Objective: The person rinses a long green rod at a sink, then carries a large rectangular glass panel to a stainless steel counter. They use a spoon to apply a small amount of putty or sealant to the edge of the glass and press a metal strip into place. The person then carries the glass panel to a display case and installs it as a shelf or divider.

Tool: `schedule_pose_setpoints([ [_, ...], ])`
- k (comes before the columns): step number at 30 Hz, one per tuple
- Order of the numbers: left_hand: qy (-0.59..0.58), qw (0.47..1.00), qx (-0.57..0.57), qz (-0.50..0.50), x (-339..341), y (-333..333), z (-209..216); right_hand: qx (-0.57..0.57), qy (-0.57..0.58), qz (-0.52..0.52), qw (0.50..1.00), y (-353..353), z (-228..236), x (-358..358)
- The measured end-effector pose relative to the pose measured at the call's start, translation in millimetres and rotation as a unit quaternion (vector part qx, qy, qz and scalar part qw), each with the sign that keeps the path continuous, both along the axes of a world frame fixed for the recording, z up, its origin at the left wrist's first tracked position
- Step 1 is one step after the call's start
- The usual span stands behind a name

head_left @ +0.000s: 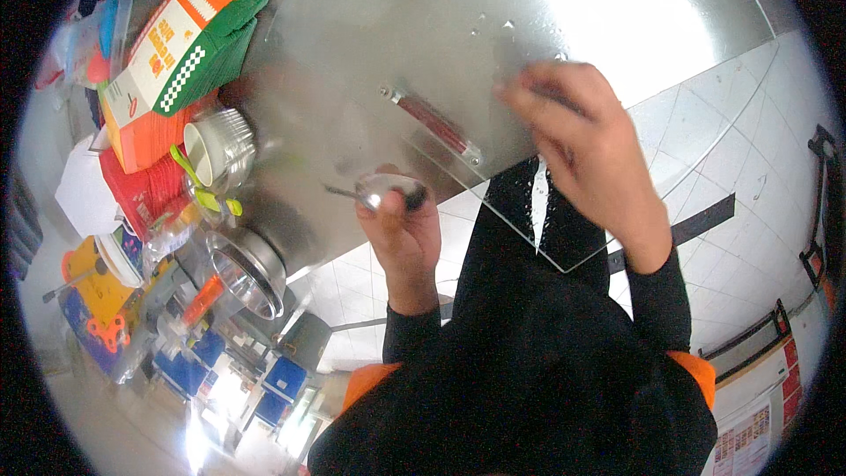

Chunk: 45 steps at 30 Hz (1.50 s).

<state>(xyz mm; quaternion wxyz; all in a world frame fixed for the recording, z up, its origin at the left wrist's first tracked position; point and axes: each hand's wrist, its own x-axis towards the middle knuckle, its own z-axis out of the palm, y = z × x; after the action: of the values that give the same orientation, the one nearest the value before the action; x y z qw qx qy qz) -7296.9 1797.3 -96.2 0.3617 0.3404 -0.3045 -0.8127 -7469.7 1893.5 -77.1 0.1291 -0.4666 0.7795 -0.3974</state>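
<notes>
My left hand (405, 247) grips a small shiny metal bowl (377, 185), with its thumb over the rim. A thin dark piece juts out on the bowl's left; whether it is a handle, I cannot tell. My right hand (586, 137) hangs over a clear glass sheet (577, 251), its fingers loosely bent and apart, with the tips smeared by motion. Nothing shows in it. Water drops (480, 28) dot the surface beyond the fingers. Between the hands lies a dark red bar (434, 128) with metal ends, slanting across.
Along the left of the metal table (326, 62) stand stacked orange and green cartons (198, 44), a ribbed white cup (218, 145), a bright green utensil (211, 198) and a steel bowl (251, 273). The glass corner juts past the table edge toward me, above the tiled floor (705, 176).
</notes>
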Motion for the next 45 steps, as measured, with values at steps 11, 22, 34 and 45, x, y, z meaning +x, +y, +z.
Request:
schedule_pose_setpoints([
  [11,-0.286,0.921,-0.263,-0.002,-28,17,3,0.009,0.019,0.048,0.999,13,-16,35],
  [22,-0.306,0.904,-0.297,0.023,-27,28,0,-0.031,0.004,0.055,0.998,19,-20,35],
  [34,-0.249,0.942,-0.224,0.027,-32,28,5,-0.051,0.013,0.064,0.997,18,-24,33],
  [45,-0.321,0.902,-0.267,-0.108,-27,9,14,-0.051,-0.009,0.089,0.995,13,-21,23],
])
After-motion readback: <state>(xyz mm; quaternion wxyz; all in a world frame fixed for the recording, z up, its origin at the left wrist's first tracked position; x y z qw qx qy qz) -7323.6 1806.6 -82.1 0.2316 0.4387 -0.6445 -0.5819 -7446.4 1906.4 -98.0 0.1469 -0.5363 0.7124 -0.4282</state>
